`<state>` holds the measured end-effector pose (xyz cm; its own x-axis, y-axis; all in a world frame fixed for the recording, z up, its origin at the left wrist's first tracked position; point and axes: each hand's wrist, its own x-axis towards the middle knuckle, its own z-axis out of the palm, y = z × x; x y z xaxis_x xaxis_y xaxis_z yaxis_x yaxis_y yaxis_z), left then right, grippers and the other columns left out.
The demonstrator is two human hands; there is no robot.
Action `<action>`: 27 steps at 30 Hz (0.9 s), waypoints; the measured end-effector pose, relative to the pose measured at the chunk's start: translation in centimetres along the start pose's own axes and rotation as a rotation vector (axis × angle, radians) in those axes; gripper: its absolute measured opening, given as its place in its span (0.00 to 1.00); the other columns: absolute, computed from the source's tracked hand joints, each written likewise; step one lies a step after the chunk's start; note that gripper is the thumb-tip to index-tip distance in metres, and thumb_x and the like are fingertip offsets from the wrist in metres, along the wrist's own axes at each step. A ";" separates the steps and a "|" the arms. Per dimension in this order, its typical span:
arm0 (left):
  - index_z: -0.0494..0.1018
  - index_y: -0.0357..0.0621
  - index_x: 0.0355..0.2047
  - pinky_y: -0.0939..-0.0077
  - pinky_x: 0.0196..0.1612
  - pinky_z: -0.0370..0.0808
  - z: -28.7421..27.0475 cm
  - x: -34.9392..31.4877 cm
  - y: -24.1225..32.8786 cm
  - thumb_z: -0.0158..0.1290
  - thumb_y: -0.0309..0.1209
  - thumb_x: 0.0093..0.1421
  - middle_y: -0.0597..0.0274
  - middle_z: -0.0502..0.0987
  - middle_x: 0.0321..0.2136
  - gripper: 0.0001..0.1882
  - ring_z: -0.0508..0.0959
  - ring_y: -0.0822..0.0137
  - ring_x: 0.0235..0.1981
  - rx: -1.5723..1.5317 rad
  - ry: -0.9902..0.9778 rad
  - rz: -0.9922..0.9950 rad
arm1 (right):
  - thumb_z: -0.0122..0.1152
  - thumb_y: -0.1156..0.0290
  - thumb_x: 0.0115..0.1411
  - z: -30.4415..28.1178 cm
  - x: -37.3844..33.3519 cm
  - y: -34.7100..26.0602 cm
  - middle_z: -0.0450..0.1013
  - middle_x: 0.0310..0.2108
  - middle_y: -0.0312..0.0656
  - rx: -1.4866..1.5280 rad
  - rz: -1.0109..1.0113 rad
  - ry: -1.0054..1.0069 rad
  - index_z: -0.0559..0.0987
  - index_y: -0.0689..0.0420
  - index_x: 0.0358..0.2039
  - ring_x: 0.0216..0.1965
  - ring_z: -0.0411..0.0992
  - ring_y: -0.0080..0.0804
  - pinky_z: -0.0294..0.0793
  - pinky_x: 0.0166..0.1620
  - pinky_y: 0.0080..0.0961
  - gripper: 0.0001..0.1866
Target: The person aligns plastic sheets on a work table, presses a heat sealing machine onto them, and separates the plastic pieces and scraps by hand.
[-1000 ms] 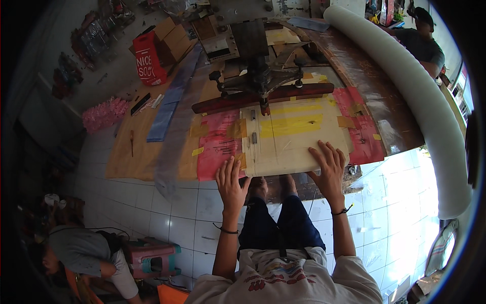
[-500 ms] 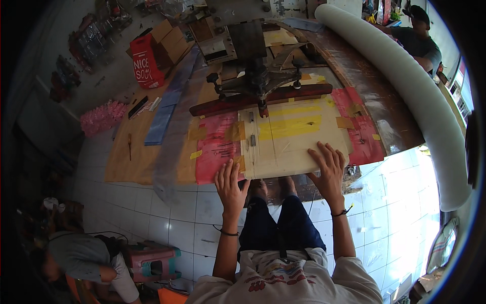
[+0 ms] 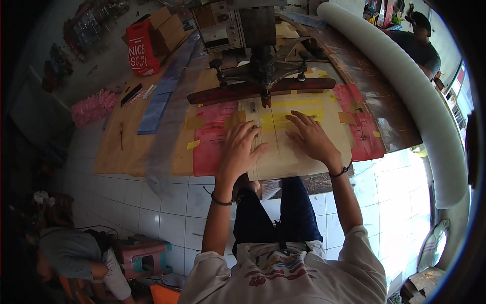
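A pale, flat board [image 3: 291,164] with yellow tape strips [image 3: 293,109] lies in front of me, flanked by a pink-red taped sheet [image 3: 207,162] on the left and another red sheet [image 3: 365,133] on the right. My left hand [image 3: 239,149] is open over the board's left edge, its fingertips by a small dark metal piece [image 3: 256,127]. My right hand [image 3: 315,141] is open, fingers spread over the yellow strips. Neither hand holds anything. Beyond them, a black press head [image 3: 261,71] carries a long dark red bar [image 3: 212,97] above the board.
A wooden table [image 3: 116,157] carries clear plastic sheeting [image 3: 167,137] and blue strips [image 3: 154,114]. A red bag [image 3: 140,50] stands by a cardboard box [image 3: 169,33]. A thick white roll [image 3: 405,76] runs along the right. One person [image 3: 76,253] bends at lower left; another [image 3: 417,43] is at far right.
Both hands have moved from the board's near edge farther in over it, and closer together. The view has shifted slightly. The press head stays above the board.
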<state>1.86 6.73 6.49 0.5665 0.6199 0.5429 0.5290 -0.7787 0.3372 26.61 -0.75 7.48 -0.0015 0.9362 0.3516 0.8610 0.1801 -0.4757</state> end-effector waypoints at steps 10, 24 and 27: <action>0.75 0.43 0.56 0.58 0.68 0.59 2.3 1.7 -2.0 0.59 0.50 0.61 0.59 0.71 0.61 0.30 0.67 0.57 0.64 -0.054 -0.142 0.031 | 0.53 0.57 0.69 3.3 3.6 1.1 0.64 0.67 0.47 -0.249 -0.111 0.002 0.72 0.52 0.62 0.68 0.60 0.48 0.54 0.67 0.48 0.24; 0.74 0.41 0.57 0.57 0.69 0.60 2.2 1.3 -2.1 0.59 0.49 0.62 0.58 0.70 0.62 0.30 0.67 0.56 0.64 -0.102 -0.125 0.034 | 0.40 0.53 0.74 4.4 5.4 1.5 0.57 0.72 0.47 -0.290 -0.036 -0.045 0.64 0.52 0.69 0.74 0.51 0.48 0.46 0.74 0.50 0.28; 0.75 0.46 0.56 0.57 0.69 0.59 2.6 1.5 -2.2 0.59 0.50 0.62 0.58 0.71 0.62 0.28 0.67 0.56 0.64 -0.146 -0.074 0.035 | 0.42 0.54 0.73 3.5 2.1 0.1 0.59 0.71 0.48 -0.330 -0.047 -0.064 0.67 0.52 0.68 0.73 0.53 0.48 0.47 0.73 0.49 0.28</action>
<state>3.16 9.59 4.59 0.6305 0.5935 0.5001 0.4140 -0.8022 0.4301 24.86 2.28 5.35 -0.0680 0.9480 0.3110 0.9774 0.1259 -0.1701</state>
